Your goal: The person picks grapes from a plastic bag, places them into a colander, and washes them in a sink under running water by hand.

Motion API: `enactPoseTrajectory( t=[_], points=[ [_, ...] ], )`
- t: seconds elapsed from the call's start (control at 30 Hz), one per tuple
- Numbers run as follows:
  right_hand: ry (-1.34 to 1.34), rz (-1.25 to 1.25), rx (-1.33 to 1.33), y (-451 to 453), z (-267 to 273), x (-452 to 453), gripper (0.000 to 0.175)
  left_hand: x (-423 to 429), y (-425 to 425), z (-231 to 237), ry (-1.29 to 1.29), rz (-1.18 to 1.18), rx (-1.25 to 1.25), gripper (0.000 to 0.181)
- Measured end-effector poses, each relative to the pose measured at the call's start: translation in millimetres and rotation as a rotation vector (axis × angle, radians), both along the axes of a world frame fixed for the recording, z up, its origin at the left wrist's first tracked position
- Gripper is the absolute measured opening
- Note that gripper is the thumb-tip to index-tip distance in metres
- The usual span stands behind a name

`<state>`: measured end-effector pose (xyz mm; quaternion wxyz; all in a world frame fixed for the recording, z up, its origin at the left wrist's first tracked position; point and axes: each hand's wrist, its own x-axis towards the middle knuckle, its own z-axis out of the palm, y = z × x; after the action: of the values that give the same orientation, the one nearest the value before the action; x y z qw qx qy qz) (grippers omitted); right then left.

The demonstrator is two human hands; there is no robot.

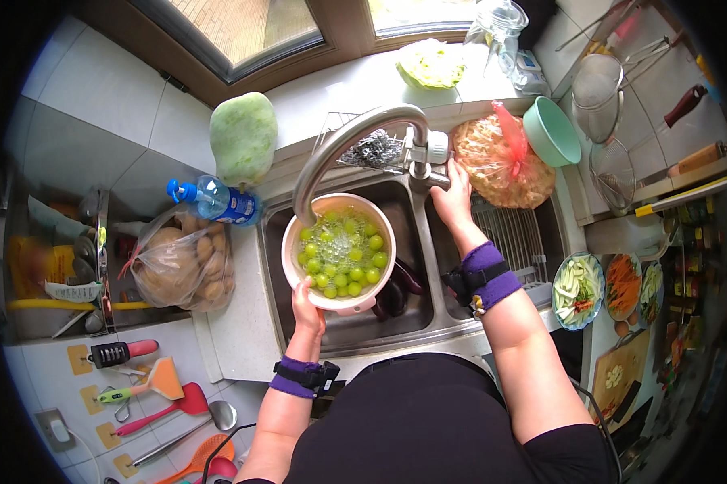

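Observation:
My left hand [308, 311] grips the near rim of a pale pink plastic basin [289, 275] over the left sink bowl. Many round green fruits [340, 281] float in the basin's water. The curved steel faucet [363, 115] has its outlet at the basin's far left rim, and the water bubbles in the middle. My right hand [455, 199] is on the faucet's lever handle [440, 180], thumb on the near side. Dark purple eggplants [394, 296] lie in the left sink bowl [351, 339], partly hidden under the basin.
Right of the faucet sit a tied bag [490, 163] of pale brown food and a mint green bowl [551, 133]. A steel wool scourer [372, 149] rests behind. Left stand a blue pump bottle [233, 206], a wax gourd [243, 136] and bagged potatoes [203, 260]. Plates of cut vegetables [578, 290] stand right.

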<state>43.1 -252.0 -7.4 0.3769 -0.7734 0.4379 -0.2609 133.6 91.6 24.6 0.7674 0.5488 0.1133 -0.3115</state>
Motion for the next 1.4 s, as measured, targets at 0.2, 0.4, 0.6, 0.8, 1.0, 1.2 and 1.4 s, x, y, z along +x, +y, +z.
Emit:
enactPoseTrajectory(
  t=[0.2,0.4,0.6,0.8,1.0,1.2,1.4],
  points=[
    [-0.295,0.272,0.472,23,7,-73,0.046,-28,-12,-11,0.025,-0.133,0.037,0.037],
    [-0.272,0.435,0.582,93,25,-158,0.067,-73,-46,-26,0.132,-0.325,0.081,0.042],
    [-0.231,0.296,0.443,98,3,-206,0.078,-114,-75,-35,0.112,-0.546,0.18,0.048],
    [-0.384,0.27,0.476,93,-17,-222,0.074,-129,-82,-39,0.042,-0.643,0.364,0.049],
    [-0.404,0.298,0.392,89,-31,-226,0.072,-127,-93,-14,-1.287,-0.688,0.88,0.061],
    [-0.35,0.308,0.348,93,-49,-230,0.071,-151,-146,-22,-1.601,-1.06,0.913,0.084],
    [-0.346,0.283,0.323,94,-47,-233,0.07,-168,-176,-21,-1.718,-1.272,1.127,0.089]
  ],
)
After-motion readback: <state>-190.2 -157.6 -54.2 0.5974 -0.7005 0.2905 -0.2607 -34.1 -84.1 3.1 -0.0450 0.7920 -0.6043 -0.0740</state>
